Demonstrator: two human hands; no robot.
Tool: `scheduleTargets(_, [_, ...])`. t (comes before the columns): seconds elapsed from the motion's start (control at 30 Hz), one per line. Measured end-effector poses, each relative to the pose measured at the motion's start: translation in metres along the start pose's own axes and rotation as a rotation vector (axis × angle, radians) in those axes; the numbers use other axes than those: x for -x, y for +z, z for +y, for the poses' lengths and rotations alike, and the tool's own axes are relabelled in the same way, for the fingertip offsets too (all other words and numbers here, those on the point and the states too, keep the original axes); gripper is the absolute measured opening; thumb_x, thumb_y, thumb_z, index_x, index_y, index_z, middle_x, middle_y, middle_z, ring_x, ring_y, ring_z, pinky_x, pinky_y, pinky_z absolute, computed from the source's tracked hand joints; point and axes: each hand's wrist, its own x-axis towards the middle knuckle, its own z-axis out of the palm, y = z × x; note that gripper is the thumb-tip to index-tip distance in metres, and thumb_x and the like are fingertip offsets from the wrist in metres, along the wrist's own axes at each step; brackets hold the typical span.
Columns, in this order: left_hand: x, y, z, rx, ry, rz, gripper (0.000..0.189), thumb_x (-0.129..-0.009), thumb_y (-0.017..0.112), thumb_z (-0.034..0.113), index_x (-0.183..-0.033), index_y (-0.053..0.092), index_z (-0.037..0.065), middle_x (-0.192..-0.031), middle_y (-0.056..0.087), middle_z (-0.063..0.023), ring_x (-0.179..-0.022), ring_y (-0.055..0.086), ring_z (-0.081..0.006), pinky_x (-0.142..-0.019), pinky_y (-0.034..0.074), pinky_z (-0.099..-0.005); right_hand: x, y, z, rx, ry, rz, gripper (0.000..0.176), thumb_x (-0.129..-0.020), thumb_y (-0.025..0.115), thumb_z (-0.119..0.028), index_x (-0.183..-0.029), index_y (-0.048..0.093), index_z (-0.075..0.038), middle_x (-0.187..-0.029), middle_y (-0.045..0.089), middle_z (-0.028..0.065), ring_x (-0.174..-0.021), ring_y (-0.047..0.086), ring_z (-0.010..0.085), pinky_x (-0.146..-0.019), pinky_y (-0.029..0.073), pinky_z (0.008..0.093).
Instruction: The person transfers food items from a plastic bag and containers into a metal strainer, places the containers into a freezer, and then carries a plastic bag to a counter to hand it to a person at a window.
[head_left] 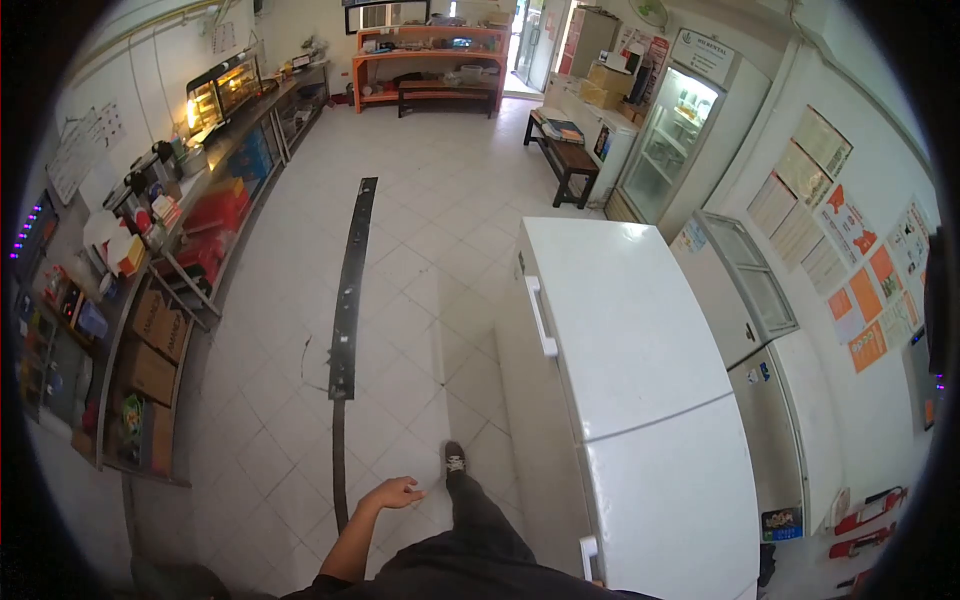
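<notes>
My left hand [393, 493] hangs in front of my body, over the tiled floor [290, 400]. Its fingers are loosely bent and apart, and it holds nothing. My right hand does not show clearly; the bottom edge of the picture and my dark clothing cut off that side. Close on my right stands a long white chest freezer [630, 310] with two lids, both closed. A white handle [541, 316] sits on its near side, and a second handle [589, 556] is lower down. One of my feet, in a dark shoe [455, 457], is forward beside the freezer.
A black strip [354, 290] runs along the floor on my left. Steel shelving with cardboard boxes [148, 370] and red bags [215, 215] lines the left wall. Ahead are an orange shelf [430, 42], a dark bench [565, 158] and a glass-door fridge [670, 135]. Fire extinguishers [868, 512] are lower right.
</notes>
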Motion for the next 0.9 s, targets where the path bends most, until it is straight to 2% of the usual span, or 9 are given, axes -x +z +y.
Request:
scheduleTargets(0.2, [-0.087, -0.066, -0.078, 0.545, -0.299, 0.248, 0.042, -0.09, 0.062, 0.038, -0.102, 0.067, -0.002, -0.083, 0.069, -0.0133, -0.074, 0.068, -0.0177, -0.062, 0.051, -0.0286, -0.06, -0.017, -0.195, 0.125, -0.091, -0.11, 0.042, -0.083, 0.062, -0.037, -0.104, 0.068, -0.001, -0.099, 0.069, 0.0219, -0.091, 0.068, 0.0384, -0.083, 0.053, 0.0471])
scheduleTargets(0.27, [-0.102, -0.066, -0.166, 0.271, -0.608, 0.332, 0.034, -0.084, 0.061, 0.03, -0.09, 0.069, -0.003, -0.074, 0.068, -0.0133, -0.068, 0.067, -0.0231, -0.055, 0.052, -0.0367, -0.079, -0.02, -0.269, 0.161, -0.162, -0.146, 0.042, -0.083, 0.061, -0.037, -0.104, 0.067, -0.001, -0.1, 0.069, 0.0222, -0.092, 0.067, 0.039, -0.083, 0.053, 0.0468])
scheduleTargets(0.33, [-0.086, -0.084, -0.206, -0.412, -0.491, 0.148, 0.023, -0.08, 0.071, 0.026, -0.08, 0.068, 0.003, -0.076, 0.07, -0.0081, -0.062, 0.066, -0.023, -0.057, 0.053, -0.0376, -0.095, -0.019, -0.342, 0.171, -0.225, -0.214, 0.041, -0.084, 0.06, -0.036, -0.105, 0.067, -0.001, -0.101, 0.068, 0.0226, -0.094, 0.067, 0.0396, -0.084, 0.053, 0.0466])
scheduleTargets(0.37, [-0.083, -0.09, -0.195, 0.358, -0.989, 0.417, 0.048, -0.076, 0.069, 0.039, -0.091, 0.064, -0.006, -0.088, 0.069, -0.0184, -0.085, 0.069, -0.0289, -0.071, 0.056, -0.042, -0.102, -0.016, -0.38, 0.177, -0.262, -0.253, 0.041, -0.085, 0.06, -0.036, -0.105, 0.067, -0.001, -0.102, 0.068, 0.0227, -0.094, 0.067, 0.0399, -0.085, 0.053, 0.0465])
scheduleTargets(0.57, [-0.123, -0.184, -0.167, 0.75, -1.145, 0.253, 0.033, -0.086, 0.058, 0.038, -0.09, 0.06, 0.005, -0.076, 0.061, -0.0096, -0.064, 0.06, -0.0273, -0.054, 0.048, -0.0399, -0.167, 0.015, -0.67, 0.145, -0.524, -0.427, 0.041, -0.087, 0.057, -0.035, -0.107, 0.066, -0.001, -0.105, 0.067, 0.0237, -0.098, 0.065, 0.0418, -0.087, 0.052, 0.0458])
scheduleTargets(0.7, [-0.223, -0.261, -0.185, 0.835, -1.12, 0.044, 0.03, -0.089, 0.055, 0.038, -0.088, 0.059, 0.009, -0.072, 0.057, -0.0069, -0.057, 0.055, -0.0256, -0.049, 0.043, -0.0369, -0.165, -0.026, -0.983, 0.046, -1.078, -0.054, 0.036, -0.088, 0.056, -0.03, -0.106, 0.066, -0.001, -0.102, 0.069, 0.0175, -0.094, 0.066, 0.0321, -0.085, 0.052, 0.0421])
scheduleTargets(0.73, [-0.255, -0.315, -0.191, 1.237, -0.828, -0.733, 0.029, -0.089, 0.055, 0.038, -0.088, 0.059, 0.009, -0.071, 0.057, -0.0062, -0.055, 0.053, -0.0251, -0.048, 0.042, -0.0362, -0.162, -0.037, -1.051, -0.088, -1.079, -0.153, 0.033, -0.089, 0.057, -0.029, -0.108, 0.063, -0.002, -0.1, 0.07, 0.0159, -0.089, 0.067, 0.0273, -0.079, 0.053, 0.0391])
scheduleTargets(0.77, [-0.271, -0.322, -0.186, 0.741, -1.094, -0.007, 0.031, -0.088, 0.056, 0.039, -0.087, 0.06, 0.008, -0.072, 0.059, -0.0075, -0.057, 0.056, -0.0262, -0.05, 0.044, -0.0379, -0.156, -0.044, -1.106, -0.221, -1.068, -0.254, 0.032, -0.09, 0.057, -0.028, -0.11, 0.061, -0.004, -0.097, 0.07, 0.0143, -0.084, 0.067, 0.0225, -0.072, 0.055, 0.0361])
scheduleTargets(0.9, [-0.454, -0.496, -0.184, 0.514, -0.833, 0.073, 0.039, -0.084, 0.063, 0.043, -0.085, 0.068, 0.004, -0.074, 0.068, -0.0128, -0.065, 0.067, -0.0303, -0.061, 0.055, -0.0447, -0.12, -0.078, -1.255, -0.309, -0.724, -0.443, 0.027, -0.092, 0.054, -0.026, -0.108, 0.059, -0.004, -0.091, 0.07, 0.0119, -0.075, 0.066, 0.0172, -0.059, 0.054, 0.0311])
